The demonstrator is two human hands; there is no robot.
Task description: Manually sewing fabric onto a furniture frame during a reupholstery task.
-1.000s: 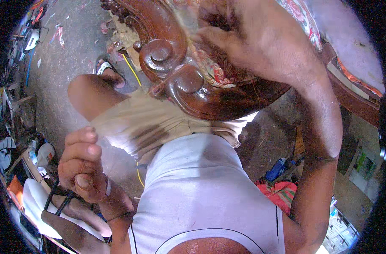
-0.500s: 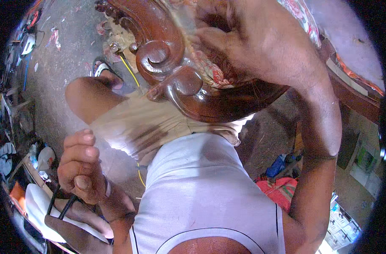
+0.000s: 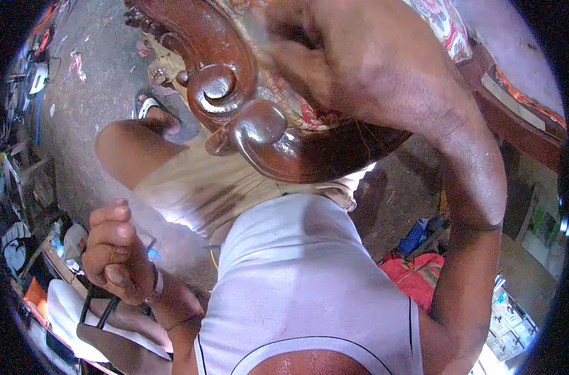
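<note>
A glossy dark-brown carved wooden furniture frame (image 3: 284, 134), with scrolled curls, leans across my lap. Floral fabric (image 3: 312, 115) covers the part beyond its edge. Over that fabric is my right hand (image 3: 341, 62), its fingers bent inward; whatever they hold is hidden beneath the hand. A few fine thread-like lines cross the dark wood below it. My left hand (image 3: 116, 253) is raised at the left, apart from the furniture. Its fingers curl with the thumb close against them, and anything pinched there is too small to make out.
A chair with a brown seat (image 3: 122, 334) stands at the lower left beside a cluttered shelf (image 3: 31, 181). A red cloth bag (image 3: 412, 275) lies on the floor at the right, near a case of small drawers (image 3: 509, 328). A wooden beam (image 3: 515, 109) runs along the upper right.
The carved frame has shifted slightly left in view. My right hand has moved a little left over the fabric; my left hand has drifted slightly left, still curled.
</note>
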